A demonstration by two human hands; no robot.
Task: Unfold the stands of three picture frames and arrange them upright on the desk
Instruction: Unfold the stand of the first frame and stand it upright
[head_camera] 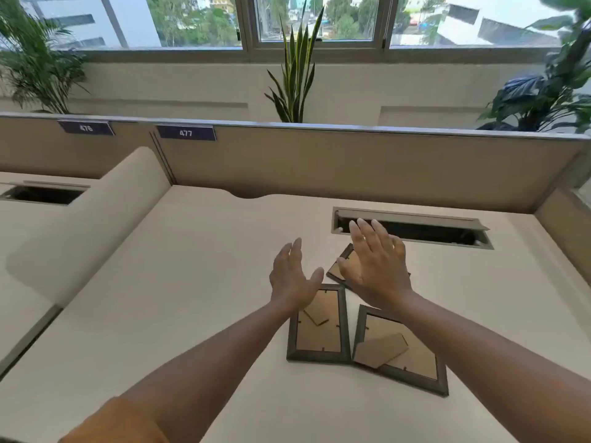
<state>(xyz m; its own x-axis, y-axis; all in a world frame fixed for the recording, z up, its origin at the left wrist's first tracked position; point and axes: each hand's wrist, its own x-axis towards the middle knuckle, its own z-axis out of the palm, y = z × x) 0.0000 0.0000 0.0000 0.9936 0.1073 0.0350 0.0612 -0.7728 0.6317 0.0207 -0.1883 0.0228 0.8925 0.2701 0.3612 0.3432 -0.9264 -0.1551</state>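
Observation:
Three dark-rimmed picture frames lie face down on the cream desk (179, 282), brown backs up. The near-left frame (319, 327) and the near-right frame (399, 350) have their cardboard stands folded flat. The far frame (339, 266) is mostly hidden under my right hand. My left hand (292, 276) hovers open above the top of the near-left frame, palm turned inward. Spread flat with its fingers apart, my right hand (374, 266) hangs over the far frame; whether it touches it I cannot tell.
An open cable slot (431, 231) is cut into the desk just behind the frames. A beige partition (351, 167) runs along the back, with a rounded side divider (96, 225) at left. Plants stand behind the partition.

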